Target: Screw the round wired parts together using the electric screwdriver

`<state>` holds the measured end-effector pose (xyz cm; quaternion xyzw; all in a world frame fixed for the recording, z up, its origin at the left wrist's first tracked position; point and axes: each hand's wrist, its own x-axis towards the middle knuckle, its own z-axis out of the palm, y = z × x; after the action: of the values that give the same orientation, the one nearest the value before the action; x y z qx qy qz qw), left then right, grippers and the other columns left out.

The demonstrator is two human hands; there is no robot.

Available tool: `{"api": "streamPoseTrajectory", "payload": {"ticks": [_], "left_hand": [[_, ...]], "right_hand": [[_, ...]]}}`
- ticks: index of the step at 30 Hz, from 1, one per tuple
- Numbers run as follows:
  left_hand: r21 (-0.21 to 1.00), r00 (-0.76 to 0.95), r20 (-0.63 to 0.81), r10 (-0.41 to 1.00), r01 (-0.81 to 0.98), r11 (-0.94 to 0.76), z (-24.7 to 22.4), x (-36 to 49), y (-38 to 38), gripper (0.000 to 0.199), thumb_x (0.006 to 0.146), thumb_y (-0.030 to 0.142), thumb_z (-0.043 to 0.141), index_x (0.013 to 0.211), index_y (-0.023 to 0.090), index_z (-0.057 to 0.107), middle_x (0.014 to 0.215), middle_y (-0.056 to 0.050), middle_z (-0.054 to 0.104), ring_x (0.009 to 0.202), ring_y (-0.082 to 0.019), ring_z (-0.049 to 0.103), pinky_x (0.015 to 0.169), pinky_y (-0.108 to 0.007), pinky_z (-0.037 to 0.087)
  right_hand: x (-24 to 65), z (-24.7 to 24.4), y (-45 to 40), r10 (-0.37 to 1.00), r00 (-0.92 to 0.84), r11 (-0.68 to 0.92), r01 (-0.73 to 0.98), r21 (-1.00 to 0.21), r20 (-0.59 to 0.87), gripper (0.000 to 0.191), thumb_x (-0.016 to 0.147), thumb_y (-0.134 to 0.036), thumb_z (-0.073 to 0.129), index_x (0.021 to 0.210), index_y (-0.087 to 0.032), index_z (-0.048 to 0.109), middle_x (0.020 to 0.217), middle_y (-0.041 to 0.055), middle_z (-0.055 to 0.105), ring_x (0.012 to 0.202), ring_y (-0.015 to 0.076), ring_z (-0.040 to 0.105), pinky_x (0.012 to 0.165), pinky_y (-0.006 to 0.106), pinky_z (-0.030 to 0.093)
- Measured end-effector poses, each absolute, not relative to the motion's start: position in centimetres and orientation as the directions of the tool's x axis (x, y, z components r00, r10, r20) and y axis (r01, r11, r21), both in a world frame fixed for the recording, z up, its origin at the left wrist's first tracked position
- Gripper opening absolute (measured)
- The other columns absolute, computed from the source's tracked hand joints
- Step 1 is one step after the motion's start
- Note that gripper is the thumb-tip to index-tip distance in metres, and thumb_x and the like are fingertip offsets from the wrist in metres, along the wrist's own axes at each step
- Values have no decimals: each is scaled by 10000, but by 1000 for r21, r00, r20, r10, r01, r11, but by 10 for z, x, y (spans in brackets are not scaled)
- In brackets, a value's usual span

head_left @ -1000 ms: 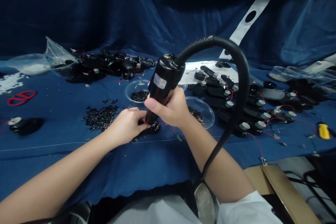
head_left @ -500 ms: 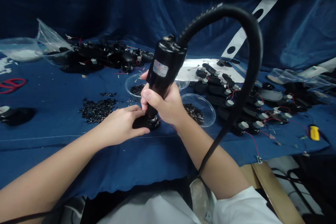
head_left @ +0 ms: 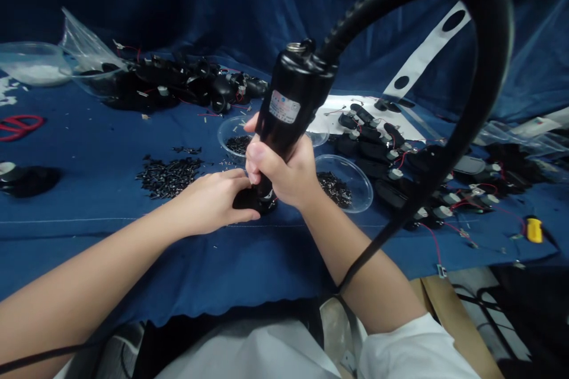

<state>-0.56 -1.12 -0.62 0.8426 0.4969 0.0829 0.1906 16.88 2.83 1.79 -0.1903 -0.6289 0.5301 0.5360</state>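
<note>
My right hand [head_left: 284, 169] is wrapped round a black electric screwdriver [head_left: 291, 100], held tilted with its tip pointing down. A thick black cable loops from its top over to the right. Under the tip lies a small black plastic part [head_left: 245, 201] on the blue cloth; the exact contact of the tip is hidden. My left hand [head_left: 217, 201] grips this part from the left, thumb on the near side and fingers on the far side. Just beyond my left hand is a heap of small black screws [head_left: 169, 176].
Clear dishes of screws stand behind [head_left: 222, 130] and right [head_left: 367, 189] of the screwdriver. Black parts with red wires [head_left: 400, 189] crowd the right; more black housings [head_left: 178, 80] pile at the back. Red-handled scissors [head_left: 20, 127] lie left, a yellow object [head_left: 533, 230] far right.
The screwdriver's body has come up slightly and larger in view, its cable loop swinging up and right. My left hand keeps its hold on the black part; the whole view has shifted a little.
</note>
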Motion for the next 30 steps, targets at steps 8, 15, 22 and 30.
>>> {"api": "streamPoseTrajectory", "payload": {"ticks": [8, 15, 22, 30], "left_hand": [[378, 479, -13, 878, 815, -439, -6, -6, -11, 450, 893, 564, 756, 1198, 234, 751, 1163, -83, 748, 1062, -338, 745, 876, -413, 585], [391, 493, -47, 869, 809, -438, 0, -3, -11, 450, 894, 528, 763, 1233, 232, 739, 1203, -87, 752, 1086, -369, 740, 891, -462, 579], [298, 468, -66, 881, 852, -430, 14, 6, -16, 434, 889, 489, 733, 1240, 239, 685, 1225, -90, 750, 1081, -364, 744, 851, -457, 585], [245, 490, -101, 866, 856, -456, 2, 37, -9, 445, 808, 365, 820, 1205, 189, 719, 1196, -151, 764, 1127, -399, 727, 881, -455, 574]], "right_hand": [[171, 22, 28, 834, -364, 311, -310, -898, 414, 525, 775, -598, 870, 1064, -244, 611, 778, -37, 669, 672, 135, 658, 619, 306, 604], [172, 15, 29, 784, -448, 314, -310, -897, 429, 499, 819, -618, 829, 1063, -250, 596, 654, -84, 609, 516, 110, 583, 568, 303, 570], [194, 38, 16, 648, -233, 579, -467, -668, 725, 417, 920, -566, 722, 1211, -297, 590, 614, -77, 589, 460, 143, 579, 456, 303, 505], [242, 44, -23, 449, 46, 891, -88, -445, 892, 383, 946, -626, 638, 1113, -284, 686, 581, -20, 641, 639, 216, 680, 615, 375, 569]]}}
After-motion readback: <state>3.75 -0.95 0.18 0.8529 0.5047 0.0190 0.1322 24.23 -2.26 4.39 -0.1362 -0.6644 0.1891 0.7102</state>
